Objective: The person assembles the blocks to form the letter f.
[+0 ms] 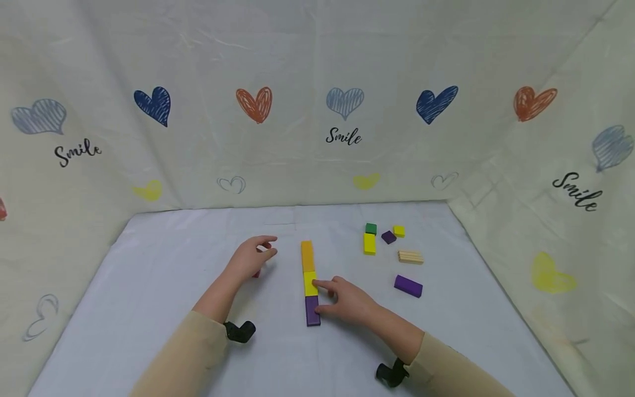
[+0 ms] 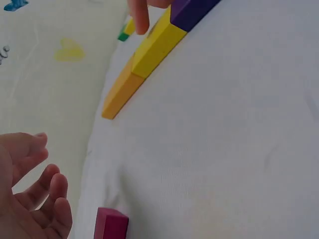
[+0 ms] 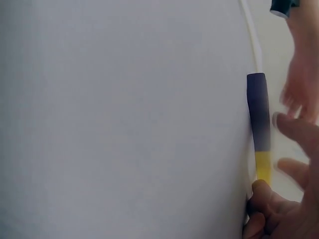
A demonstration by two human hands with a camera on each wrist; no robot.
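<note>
Left hand (image 1: pixel 250 259) loosely spread, holds nothing, half hides red block (image 2: pixel 110 224); right hand (image 1: pixel 347 300) fingertips touch yellow block (image 1: pixel 310 283).

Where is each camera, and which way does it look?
Head: looks forward and down at the table; both forearms show, left hand, right hand.
Left wrist: low, facing the block row; left fingers show.
Right wrist: low, along the row; right fingers show.
All three share the row.
</note>
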